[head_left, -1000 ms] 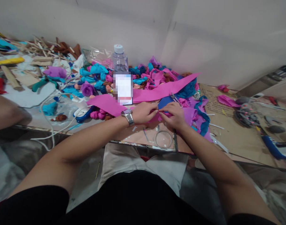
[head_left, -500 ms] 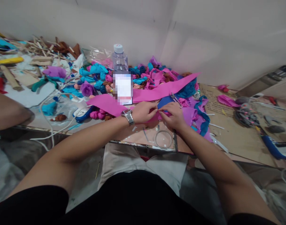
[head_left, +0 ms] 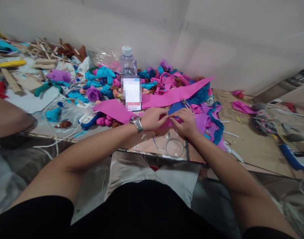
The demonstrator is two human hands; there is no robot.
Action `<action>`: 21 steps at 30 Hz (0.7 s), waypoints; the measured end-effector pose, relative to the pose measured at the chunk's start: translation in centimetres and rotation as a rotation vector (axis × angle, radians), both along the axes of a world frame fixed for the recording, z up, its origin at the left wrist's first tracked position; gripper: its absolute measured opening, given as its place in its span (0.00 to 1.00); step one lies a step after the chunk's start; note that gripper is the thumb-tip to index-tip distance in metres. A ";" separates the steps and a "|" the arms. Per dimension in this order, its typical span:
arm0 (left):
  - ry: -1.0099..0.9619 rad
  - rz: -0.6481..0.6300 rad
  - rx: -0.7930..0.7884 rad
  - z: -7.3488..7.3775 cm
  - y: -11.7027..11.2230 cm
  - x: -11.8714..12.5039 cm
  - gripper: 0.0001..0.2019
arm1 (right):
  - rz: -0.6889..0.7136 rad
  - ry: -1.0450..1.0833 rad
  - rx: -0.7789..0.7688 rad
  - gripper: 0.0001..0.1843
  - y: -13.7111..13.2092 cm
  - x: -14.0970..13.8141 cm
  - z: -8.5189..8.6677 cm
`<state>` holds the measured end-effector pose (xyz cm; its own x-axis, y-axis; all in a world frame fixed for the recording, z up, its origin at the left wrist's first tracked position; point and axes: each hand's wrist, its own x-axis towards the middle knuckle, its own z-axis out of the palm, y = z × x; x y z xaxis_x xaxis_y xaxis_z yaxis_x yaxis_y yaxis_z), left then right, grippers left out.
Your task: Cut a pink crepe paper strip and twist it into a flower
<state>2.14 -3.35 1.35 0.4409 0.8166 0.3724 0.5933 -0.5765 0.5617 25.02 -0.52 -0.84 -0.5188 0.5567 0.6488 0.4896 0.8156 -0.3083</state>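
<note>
My left hand [head_left: 154, 119], with a metal watch [head_left: 137, 122] on the wrist, and my right hand [head_left: 185, 121] meet over the table's near edge. Both pinch a small piece of pink crepe paper [head_left: 167, 123] between their fingertips. Just behind them lie a long pink paper strip [head_left: 174, 94] and a dark blue sheet [head_left: 177, 106]. A thin wire ring [head_left: 174, 147] lies on the table in front of my hands. Scissors [head_left: 187, 104] rest on the blue sheet.
A water bottle [head_left: 128, 63] stands behind a blurred phone [head_left: 131, 93]. Heaps of pink, blue and purple paper flowers [head_left: 152, 78] fill the back. Wooden sticks [head_left: 42, 49] and white cables [head_left: 52, 116] lie left. Another person's arm [head_left: 7, 116] rests at far left. Tools [head_left: 264, 124] lie right.
My fingers have shifted slightly on the pink paper; the hands stay in the same place. The arm at far left has moved a little.
</note>
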 end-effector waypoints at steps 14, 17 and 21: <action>0.050 0.031 0.071 -0.5 0.1 0.0 0.12 | -0.046 0.035 0.011 0.06 -0.3 -0.3 0.2; 0.075 0.035 0.088 -0.5 0.0 0.1 0.12 | -0.024 0.052 0.032 0.04 -0.3 -0.4 0.2; 0.098 0.028 0.104 -0.4 0.0 0.2 0.12 | 0.016 0.073 0.051 0.03 -0.4 -0.5 0.3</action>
<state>2.37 -3.32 0.93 0.4564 0.7885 0.4122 0.6591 -0.6109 0.4387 24.54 -0.90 -0.56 -0.4775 0.5142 0.7124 0.4540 0.8386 -0.3010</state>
